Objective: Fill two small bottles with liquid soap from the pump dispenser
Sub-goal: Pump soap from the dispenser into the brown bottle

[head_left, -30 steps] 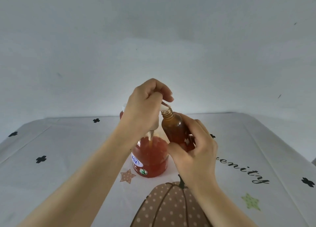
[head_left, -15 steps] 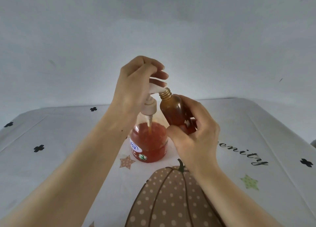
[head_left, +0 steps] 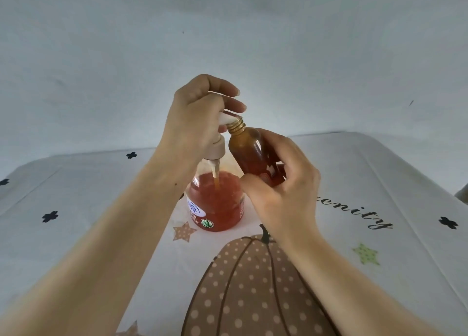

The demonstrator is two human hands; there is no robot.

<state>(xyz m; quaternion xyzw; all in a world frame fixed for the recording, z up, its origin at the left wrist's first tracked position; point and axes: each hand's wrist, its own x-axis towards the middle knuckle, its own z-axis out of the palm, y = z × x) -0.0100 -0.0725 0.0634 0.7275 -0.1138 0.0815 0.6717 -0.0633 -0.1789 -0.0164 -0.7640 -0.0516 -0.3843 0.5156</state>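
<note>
Filling step: left hand [head_left: 200, 113] clasped over pump dispenser [head_left: 215, 199] head at table [head_left: 379, 183] centre, right hand [head_left: 281, 191] gripping tilted amber small bottle [head_left: 249, 153], mouth touching spout; next, probably another press, mouth kept aligned.

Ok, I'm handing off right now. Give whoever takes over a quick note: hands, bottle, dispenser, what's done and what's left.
Left hand: on top of the pump head, fingers curled over it.
Right hand: holds the small amber bottle, uncapped and tilted, its mouth at the pump nozzle.
Pump dispenser: stands on the tablecloth, roughly half full of red soap.
Done: this bottle looks largely filled, though the exact level is hard to read through the amber.
Left: top it up if needed. No second bottle or cap is in view; find them.
</note>
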